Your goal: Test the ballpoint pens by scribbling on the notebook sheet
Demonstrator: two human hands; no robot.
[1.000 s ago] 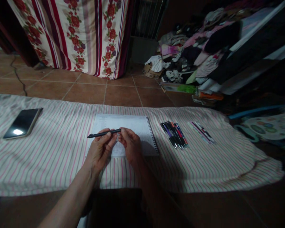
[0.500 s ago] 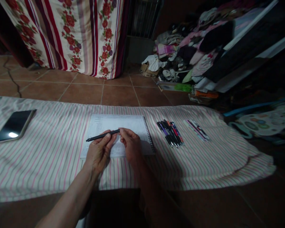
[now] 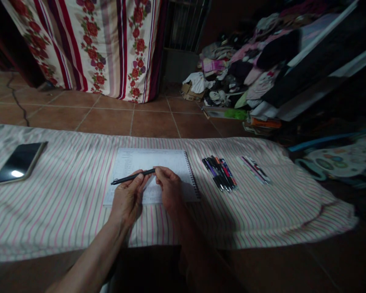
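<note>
A black pen [image 3: 126, 178] is held nearly level above an open spiral notebook [image 3: 158, 154], its left end a little lower. My left hand [image 3: 126, 199] grips the pen's middle between thumb and fingers. At the pen's right end, my right hand [image 3: 170, 186] pinches the tip with thumb and forefinger. Writing shows faintly on the notebook page, too small to read. Right of the notebook's spiral edge lies a group of several pens [image 3: 219, 173], side by side. Farther right is a smaller group of slim pens or pencils [image 3: 255, 170].
A smartphone [image 3: 20, 162] lies on the striped cloth [image 3: 67, 183] at the left. Beyond the cloth is a tiled floor [image 3: 152, 122] with a floral curtain [image 3: 91, 49]. A heap of clothes [image 3: 232, 69] fills the back right, and a patterned plastic item [image 3: 338, 156] stands at the right.
Both hands keep the same hold on the pen, with hardly any movement. The whole view has shifted slightly.
</note>
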